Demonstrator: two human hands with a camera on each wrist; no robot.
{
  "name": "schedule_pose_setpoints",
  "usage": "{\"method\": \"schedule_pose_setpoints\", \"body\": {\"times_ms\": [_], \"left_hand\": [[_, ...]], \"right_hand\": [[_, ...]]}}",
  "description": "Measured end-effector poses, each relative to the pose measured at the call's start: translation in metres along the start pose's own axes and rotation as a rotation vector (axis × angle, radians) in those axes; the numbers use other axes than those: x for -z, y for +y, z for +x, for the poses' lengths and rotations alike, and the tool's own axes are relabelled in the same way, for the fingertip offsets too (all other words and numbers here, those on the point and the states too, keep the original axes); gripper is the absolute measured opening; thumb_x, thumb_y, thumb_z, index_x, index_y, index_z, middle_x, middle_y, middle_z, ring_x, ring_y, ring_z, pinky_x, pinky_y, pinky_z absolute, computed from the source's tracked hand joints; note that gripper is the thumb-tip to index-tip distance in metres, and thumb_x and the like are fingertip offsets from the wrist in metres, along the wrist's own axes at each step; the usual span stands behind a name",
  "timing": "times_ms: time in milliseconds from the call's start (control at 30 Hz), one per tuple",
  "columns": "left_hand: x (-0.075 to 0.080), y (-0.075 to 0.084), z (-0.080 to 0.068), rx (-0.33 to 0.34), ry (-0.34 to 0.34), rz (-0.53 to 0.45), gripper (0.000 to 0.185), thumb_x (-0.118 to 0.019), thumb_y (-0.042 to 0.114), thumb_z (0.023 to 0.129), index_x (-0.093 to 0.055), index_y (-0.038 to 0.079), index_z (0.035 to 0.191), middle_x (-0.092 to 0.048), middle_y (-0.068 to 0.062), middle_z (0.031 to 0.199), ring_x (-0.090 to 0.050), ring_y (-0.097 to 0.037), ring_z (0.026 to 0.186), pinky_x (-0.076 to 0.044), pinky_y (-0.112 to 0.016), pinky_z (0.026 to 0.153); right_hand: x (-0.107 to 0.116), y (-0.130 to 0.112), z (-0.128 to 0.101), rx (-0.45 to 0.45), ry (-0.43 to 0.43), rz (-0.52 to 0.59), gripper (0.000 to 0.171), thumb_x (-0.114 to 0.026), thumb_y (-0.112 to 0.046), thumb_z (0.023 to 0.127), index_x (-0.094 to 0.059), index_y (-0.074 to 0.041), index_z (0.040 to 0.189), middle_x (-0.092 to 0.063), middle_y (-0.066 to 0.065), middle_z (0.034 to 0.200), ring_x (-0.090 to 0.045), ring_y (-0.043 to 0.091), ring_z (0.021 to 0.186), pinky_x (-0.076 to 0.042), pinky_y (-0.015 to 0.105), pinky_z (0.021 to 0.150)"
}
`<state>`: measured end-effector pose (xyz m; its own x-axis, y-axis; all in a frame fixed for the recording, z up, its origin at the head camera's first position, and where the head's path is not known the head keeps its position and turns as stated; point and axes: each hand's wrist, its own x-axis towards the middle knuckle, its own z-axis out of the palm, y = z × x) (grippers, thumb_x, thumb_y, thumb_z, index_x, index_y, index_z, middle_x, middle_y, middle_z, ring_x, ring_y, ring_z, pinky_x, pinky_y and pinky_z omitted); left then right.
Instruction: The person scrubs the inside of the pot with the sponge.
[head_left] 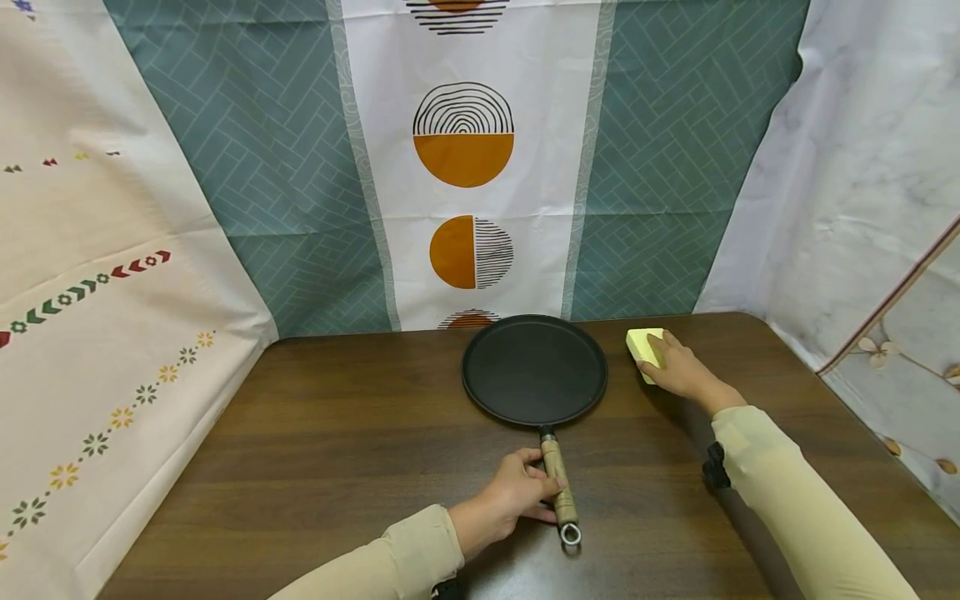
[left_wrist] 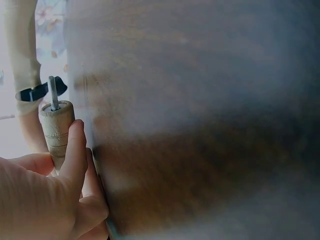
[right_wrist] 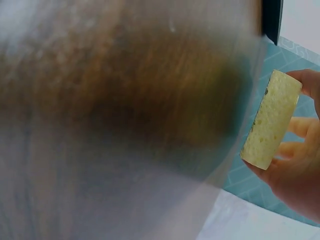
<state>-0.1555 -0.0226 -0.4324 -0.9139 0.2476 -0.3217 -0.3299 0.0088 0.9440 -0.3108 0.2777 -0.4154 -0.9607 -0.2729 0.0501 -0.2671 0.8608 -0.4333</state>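
Observation:
A round black flat pan (head_left: 534, 371) lies toward the far side of the table, its wooden handle (head_left: 557, 475) pointing at me. My left hand (head_left: 512, 493) holds that handle from the left, thumb on top and fingers reaching beneath. In the left wrist view the handle (left_wrist: 57, 131) stands between thumb and fingers, its metal hanging loop at the end. Right of the pan, my right hand (head_left: 684, 368) grips a yellow sponge (head_left: 642, 342) by its sides. The right wrist view shows the porous face of the sponge (right_wrist: 271, 120); whether it touches the table I cannot tell.
The brown wooden table (head_left: 360, 417) runs back to a hanging teal and white patterned cloth (head_left: 292, 167). Pale cloths hang on the left (head_left: 135, 333) and right (head_left: 862, 167). A dark band (head_left: 717, 465) sits on the right wrist.

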Motion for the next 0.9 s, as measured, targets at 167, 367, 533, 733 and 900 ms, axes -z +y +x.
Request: {"method": "schedule_pose_setpoints", "body": {"times_ms": [167,367,533,733,900], "left_hand": [[0.000,0.002,0.000,-0.005,0.003,0.009,0.057,-0.064,-0.011,0.083,-0.037,-0.012,0.134,-0.053,-0.014,0.087,-0.062,-0.022,0.070,-0.062,-0.039,0.062],[-0.001,0.004,-0.002,0.005,0.002,0.011,0.058,-0.063,-0.012,0.084,-0.036,-0.013,0.134,-0.054,-0.017,0.089,-0.063,-0.024,0.072,-0.062,-0.042,0.064],[-0.001,0.003,-0.002,0.002,-0.003,0.007,0.058,-0.063,-0.013,0.084,-0.035,-0.014,0.134,-0.054,-0.017,0.089,-0.063,-0.024,0.072,-0.062,-0.042,0.064],[-0.002,0.003,-0.002,0.001,-0.004,-0.001,0.056,-0.063,-0.014,0.083,-0.036,-0.013,0.133,-0.054,-0.016,0.088,-0.062,-0.023,0.070,-0.062,-0.041,0.062],[-0.001,0.002,-0.001,-0.002,-0.009,0.003,0.056,-0.063,-0.013,0.083,-0.036,-0.013,0.133,-0.054,-0.016,0.088,-0.061,-0.022,0.070,-0.062,-0.041,0.063]], "right_hand": [[0.002,-0.005,0.002,0.010,-0.005,0.009,0.070,-0.050,-0.030,0.099,-0.022,0.015,0.144,-0.008,0.047,0.145,-0.019,0.068,0.125,-0.026,0.074,0.102],[0.002,-0.016,0.004,0.046,0.003,0.024,0.068,-0.051,-0.028,0.099,-0.022,0.014,0.144,-0.007,0.044,0.147,-0.018,0.067,0.126,-0.025,0.074,0.103],[0.002,-0.026,0.006,0.073,0.024,0.034,0.066,-0.051,-0.025,0.099,-0.024,0.014,0.144,-0.009,0.043,0.147,-0.021,0.067,0.126,-0.026,0.073,0.103],[0.001,-0.038,0.012,0.105,0.031,0.035,0.065,-0.052,-0.025,0.099,-0.026,0.013,0.144,-0.011,0.041,0.148,-0.022,0.064,0.128,-0.025,0.071,0.105],[0.000,-0.049,0.017,0.119,0.028,0.050,0.064,-0.052,-0.025,0.098,-0.027,0.011,0.145,-0.012,0.038,0.150,-0.024,0.061,0.129,-0.027,0.069,0.106]]}}
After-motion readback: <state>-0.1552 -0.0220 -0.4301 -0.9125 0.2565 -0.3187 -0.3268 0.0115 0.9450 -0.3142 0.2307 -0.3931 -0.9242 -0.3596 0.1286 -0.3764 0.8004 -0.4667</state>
